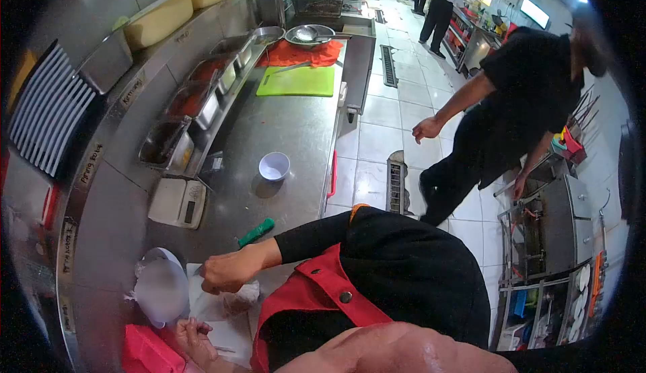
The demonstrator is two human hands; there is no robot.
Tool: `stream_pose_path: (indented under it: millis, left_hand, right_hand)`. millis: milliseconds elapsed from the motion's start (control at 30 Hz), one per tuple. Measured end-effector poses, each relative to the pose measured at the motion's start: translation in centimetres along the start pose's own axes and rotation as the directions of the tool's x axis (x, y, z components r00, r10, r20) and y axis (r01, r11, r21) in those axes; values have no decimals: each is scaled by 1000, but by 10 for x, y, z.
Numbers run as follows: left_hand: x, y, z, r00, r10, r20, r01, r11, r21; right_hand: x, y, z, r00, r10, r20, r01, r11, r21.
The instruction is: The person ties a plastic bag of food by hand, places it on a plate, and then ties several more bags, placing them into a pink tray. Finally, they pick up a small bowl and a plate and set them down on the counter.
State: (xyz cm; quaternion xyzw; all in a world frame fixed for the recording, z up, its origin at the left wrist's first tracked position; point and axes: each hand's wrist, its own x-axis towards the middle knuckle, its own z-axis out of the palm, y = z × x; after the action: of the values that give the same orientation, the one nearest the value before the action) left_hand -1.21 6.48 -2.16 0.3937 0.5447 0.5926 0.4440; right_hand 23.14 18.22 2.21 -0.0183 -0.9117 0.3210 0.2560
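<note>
My right hand is closed, knuckles up, over a white board. Whatever its fingers hold, if anything, is hidden. Just beside it on the board lies a clear plastic bag with pale contents I cannot make out. Lower down, my left hand has its fingers curled in at the board's near-left edge; I cannot make out anything in them. A white bowl with a plastic bag around it stands beyond both hands. A red plastic container sits beside my left hand. Close to my right wrist is a green handle.
A small white bowl and a digital scale stand on the steel counter. Farther along are a green cutting board and steel food pans. A person in black is in the aisle; other people stand farther back.
</note>
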Motion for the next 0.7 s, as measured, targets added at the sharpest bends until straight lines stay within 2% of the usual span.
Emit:
stream_pose_path:
  millis: [100,167,200,267,300,333,367,433,467,533,567,633,700]
  left_hand:
    - [9,-1,-13,1000,-1,8,0,1000,31]
    - [10,3,-16,1000,5,9,-5,999,36]
    - [11,4,-15,1000,-11,-9,11,1000,22]
    - [15,-6,-20,999,-31,-26,31,999,8]
    - [18,-26,-31,996,79,-42,-76,995,69]
    - [17,-24,-26,981,189,-51,-181,975,131]
    - [17,-17,-25,981,188,-54,-179,975,134]
    - [16,2,-23,993,-112,23,113,993,-19]
    - [18,1,-31,993,-115,17,115,993,-19]
    - [27,-2,-55,980,-165,113,164,986,17]
    - [19,10,-38,980,-168,107,167,986,18]
    - [2,28,5,996,-79,-48,82,995,57]
    - [-1,28,23,999,-29,-28,31,995,98]
  right_hand:
    - [5,-10,-10,999,-32,-27,31,998,-56]
    - [6,-15,-11,954,-54,-296,48,998,-27]
    - [3,-12,-8,954,-52,-296,47,999,-26]
    - [-4,-3,3,965,42,-260,-68,994,-89]
    - [-4,0,7,964,45,-261,-69,994,-85]
    - [-1,2,9,980,78,-183,-82,997,-11]
    - [2,4,12,990,103,-101,-97,993,61]
    - [10,9,18,989,33,-141,-27,999,43]
    - [13,10,20,983,-31,-184,35,999,19]
    - [17,9,24,969,-51,-240,68,996,62]
    - [18,8,25,953,-69,-294,102,990,98]
    - [21,7,29,940,-93,-327,135,985,108]
    - [26,9,36,925,-117,-362,170,978,118]
